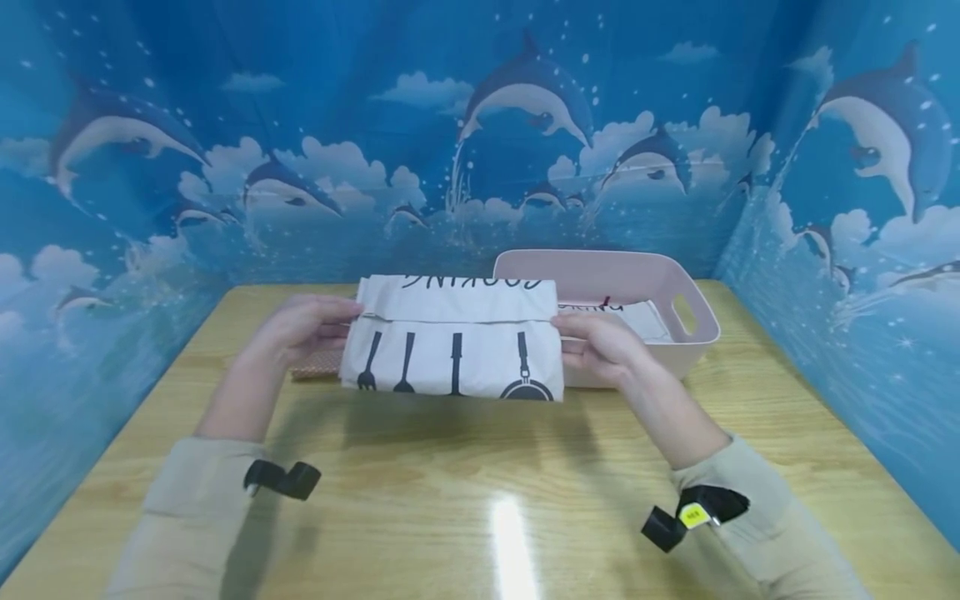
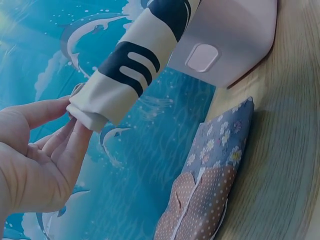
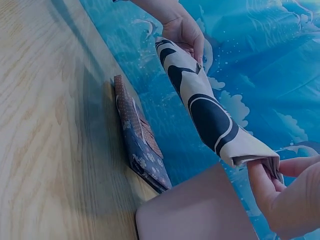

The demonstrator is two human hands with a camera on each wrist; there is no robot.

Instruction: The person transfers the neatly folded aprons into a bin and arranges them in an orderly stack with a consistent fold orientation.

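Note:
A white folded apron (image 1: 431, 358), printed with black utensils and partial lettering, is held up level above the table. My left hand (image 1: 311, 325) pinches its left end between thumb and fingers. At the opposite end my right hand (image 1: 603, 342) grips the edge, and in the right wrist view its fingers (image 3: 262, 187) reach under the fold. Behind the apron's right side stands a pink plastic bin (image 1: 600, 265), with another white printed cloth (image 1: 648, 321) inside. Part of the bin is hidden by the apron and my right hand.
Left of the bin, a folded floral cloth with a dotted brown section (image 2: 210, 170) lies on the wooden table (image 1: 420, 500), mostly hidden behind the apron in the head view. Dolphin-printed blue curtains (image 1: 360, 125) border the table at the back and sides.

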